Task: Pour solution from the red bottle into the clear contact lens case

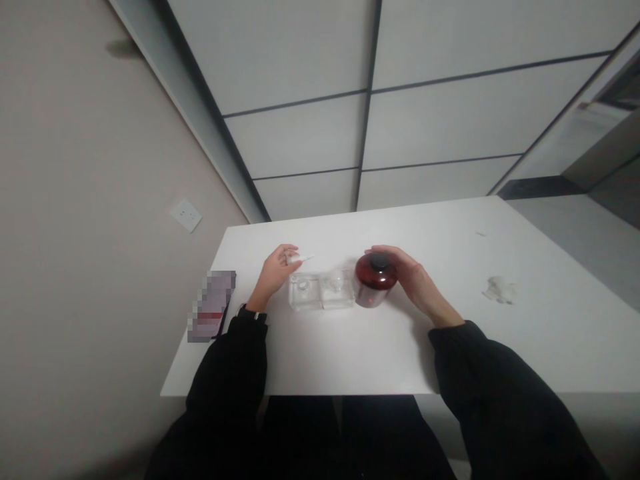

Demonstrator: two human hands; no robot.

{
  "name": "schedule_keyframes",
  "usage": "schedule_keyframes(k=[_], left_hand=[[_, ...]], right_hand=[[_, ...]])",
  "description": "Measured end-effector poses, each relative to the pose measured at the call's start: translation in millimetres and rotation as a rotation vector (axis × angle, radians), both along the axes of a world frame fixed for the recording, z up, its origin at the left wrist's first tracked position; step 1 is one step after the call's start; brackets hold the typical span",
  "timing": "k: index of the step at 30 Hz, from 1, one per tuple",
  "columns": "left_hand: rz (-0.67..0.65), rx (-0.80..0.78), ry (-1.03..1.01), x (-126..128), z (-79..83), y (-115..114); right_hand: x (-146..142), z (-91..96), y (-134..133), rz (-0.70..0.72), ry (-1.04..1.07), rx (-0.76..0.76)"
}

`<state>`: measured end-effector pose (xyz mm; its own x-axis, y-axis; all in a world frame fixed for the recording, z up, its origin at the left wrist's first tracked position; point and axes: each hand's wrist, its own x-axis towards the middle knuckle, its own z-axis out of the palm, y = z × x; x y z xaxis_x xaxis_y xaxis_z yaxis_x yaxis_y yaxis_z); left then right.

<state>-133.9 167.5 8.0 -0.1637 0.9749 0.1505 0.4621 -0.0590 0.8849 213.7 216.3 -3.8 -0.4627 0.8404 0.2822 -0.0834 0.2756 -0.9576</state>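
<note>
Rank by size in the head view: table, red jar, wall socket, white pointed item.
1. White table
2. Red jar with black lid
3. Wall socket
4. White pointed item, partly hidden by the left hand

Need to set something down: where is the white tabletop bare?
Bare: between the clear tray and near table edge; between the right hand and pale item; well behind the red jar. Crowded: the middle, where the left hand, its white tube, tray and jar cluster; the left edge, with a pixelated phone.
</note>
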Motion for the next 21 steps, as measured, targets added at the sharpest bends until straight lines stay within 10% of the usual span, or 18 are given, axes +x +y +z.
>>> schedule_keyframes(k=[7,12,21], left_hand=[[0.007,-0.001,0.145,-5,-8.3,-2],[-0.003,0.03,0.191,-3,-12.3,1],[0.066,0.102,0.18,-1,-18.1,3]], right_hand=[[1,77.1,-21,-0.264,-0.182,0.439],[-39,141.6,-21,0.144,-0.711,0.91],[-93,149.0,-5,0.466,-1.104,1.265]])
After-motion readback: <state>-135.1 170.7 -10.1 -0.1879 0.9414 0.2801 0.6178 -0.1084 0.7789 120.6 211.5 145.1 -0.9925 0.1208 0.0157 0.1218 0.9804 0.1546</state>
